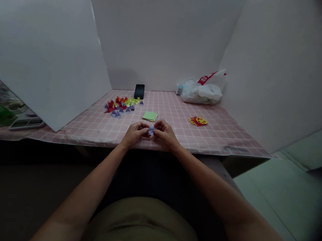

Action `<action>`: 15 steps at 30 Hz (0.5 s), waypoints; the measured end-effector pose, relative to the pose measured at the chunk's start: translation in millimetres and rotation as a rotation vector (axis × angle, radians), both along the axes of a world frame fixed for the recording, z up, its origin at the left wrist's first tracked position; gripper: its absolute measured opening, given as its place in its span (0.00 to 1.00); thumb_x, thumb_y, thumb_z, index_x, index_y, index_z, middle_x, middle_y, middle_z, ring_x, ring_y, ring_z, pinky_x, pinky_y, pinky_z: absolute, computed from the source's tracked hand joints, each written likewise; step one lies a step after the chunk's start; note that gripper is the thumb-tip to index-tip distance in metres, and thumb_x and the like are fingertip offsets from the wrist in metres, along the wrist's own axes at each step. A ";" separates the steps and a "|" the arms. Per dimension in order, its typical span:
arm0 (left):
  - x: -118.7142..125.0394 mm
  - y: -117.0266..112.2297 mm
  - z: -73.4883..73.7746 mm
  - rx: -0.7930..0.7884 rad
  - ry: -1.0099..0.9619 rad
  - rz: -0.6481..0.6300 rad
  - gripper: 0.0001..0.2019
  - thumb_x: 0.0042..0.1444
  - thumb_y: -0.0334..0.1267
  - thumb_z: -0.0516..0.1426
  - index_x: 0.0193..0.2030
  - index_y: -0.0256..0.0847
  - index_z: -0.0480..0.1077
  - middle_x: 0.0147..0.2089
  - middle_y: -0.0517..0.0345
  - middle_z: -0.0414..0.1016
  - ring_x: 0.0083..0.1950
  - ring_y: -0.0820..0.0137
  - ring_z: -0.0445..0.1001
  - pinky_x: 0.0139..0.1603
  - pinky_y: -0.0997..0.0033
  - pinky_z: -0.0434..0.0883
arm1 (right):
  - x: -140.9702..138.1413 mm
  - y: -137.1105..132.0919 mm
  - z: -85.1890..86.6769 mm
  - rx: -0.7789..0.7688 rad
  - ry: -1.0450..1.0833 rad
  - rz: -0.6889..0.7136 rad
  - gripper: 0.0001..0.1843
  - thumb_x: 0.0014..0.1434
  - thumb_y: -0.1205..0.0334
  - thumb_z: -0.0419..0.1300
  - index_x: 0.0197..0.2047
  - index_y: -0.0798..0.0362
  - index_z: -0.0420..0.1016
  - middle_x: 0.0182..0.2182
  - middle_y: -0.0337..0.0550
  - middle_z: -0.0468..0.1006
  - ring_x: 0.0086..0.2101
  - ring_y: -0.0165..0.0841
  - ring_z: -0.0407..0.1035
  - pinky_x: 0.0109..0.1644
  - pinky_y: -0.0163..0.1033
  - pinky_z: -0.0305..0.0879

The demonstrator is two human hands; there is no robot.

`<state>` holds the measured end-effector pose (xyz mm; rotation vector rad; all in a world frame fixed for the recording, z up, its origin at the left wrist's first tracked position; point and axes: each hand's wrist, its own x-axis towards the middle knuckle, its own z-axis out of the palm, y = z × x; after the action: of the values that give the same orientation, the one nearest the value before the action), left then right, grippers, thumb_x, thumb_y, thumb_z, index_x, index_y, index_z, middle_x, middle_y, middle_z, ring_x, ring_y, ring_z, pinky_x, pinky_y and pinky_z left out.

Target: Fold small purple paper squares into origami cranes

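Paper is what I hold, a small purple piece [151,130] pinched between both my hands. My left hand [135,132] and my right hand [164,133] curl close around it, fingertips meeting, over the near edge of the pink checked tabletop [217,135]. Just past my hands lies a stack of green paper [150,116]. Farther back on the left sits a pile of folded paper shapes [122,105] — red, orange, yellow and purple. A black phone [139,91] is by the back wall. A white plastic bag [201,92] lies at the back right, and a red and yellow cutout [198,121] lies in front of it.
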<state>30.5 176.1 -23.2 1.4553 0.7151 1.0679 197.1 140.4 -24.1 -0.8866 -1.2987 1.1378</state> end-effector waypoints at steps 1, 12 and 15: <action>0.0 0.1 -0.1 0.000 0.000 -0.004 0.08 0.49 0.36 0.64 0.36 0.37 0.73 0.31 0.59 0.77 0.29 0.73 0.77 0.34 0.71 0.76 | 0.3 0.3 -0.2 0.000 0.007 0.000 0.13 0.46 0.62 0.62 0.34 0.49 0.62 0.30 0.34 0.67 0.25 0.27 0.64 0.25 0.34 0.63; 1.4 -1.0 -0.5 0.053 0.006 -0.023 0.10 0.49 0.35 0.64 0.39 0.37 0.73 0.36 0.57 0.77 0.35 0.73 0.77 0.38 0.72 0.75 | -1.7 0.1 -0.3 0.038 0.000 -0.016 0.12 0.45 0.66 0.61 0.34 0.50 0.62 0.31 0.35 0.66 0.26 0.27 0.64 0.26 0.34 0.63; 0.8 -0.8 -1.3 0.069 0.014 -0.010 0.08 0.50 0.36 0.64 0.36 0.36 0.74 0.34 0.58 0.77 0.34 0.73 0.76 0.37 0.73 0.74 | -1.9 0.2 0.1 0.050 -0.014 -0.018 0.12 0.45 0.65 0.60 0.34 0.50 0.62 0.31 0.35 0.66 0.28 0.28 0.64 0.27 0.34 0.63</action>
<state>31.4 175.3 -24.5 1.5256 0.6859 1.0845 195.2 140.6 -24.0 -0.8690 -1.3224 1.0824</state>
